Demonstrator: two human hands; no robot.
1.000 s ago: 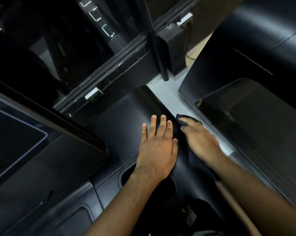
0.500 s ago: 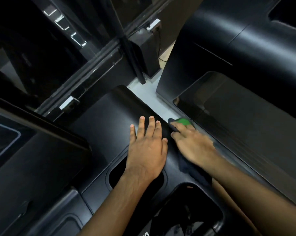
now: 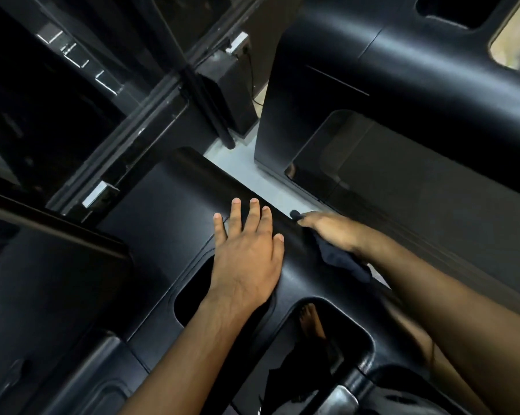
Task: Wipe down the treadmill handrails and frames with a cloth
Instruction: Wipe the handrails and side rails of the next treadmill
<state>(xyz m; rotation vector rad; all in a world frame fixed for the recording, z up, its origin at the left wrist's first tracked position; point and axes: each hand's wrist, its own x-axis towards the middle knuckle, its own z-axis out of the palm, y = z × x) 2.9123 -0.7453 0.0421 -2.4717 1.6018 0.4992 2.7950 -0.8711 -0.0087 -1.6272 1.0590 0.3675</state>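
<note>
My left hand lies flat, fingers straight, on the black top panel of the treadmill frame, just above a cup-holder recess. My right hand presses a dark cloth against the right edge of the same panel. The cloth hangs below the palm, and a small tip of it sticks out past the fingertips. The fingers themselves are turned over the edge and mostly hidden.
A second black treadmill stands close on the right, with a strip of pale floor between the machines. A dark window frame and post run behind. A handle opening sits near the bottom, with a foot visible through it.
My right hand has slid over the panel's right edge with the cloth, so its fingers now point down the side. The left hand stays flat in place. The view shifted slightly.
</note>
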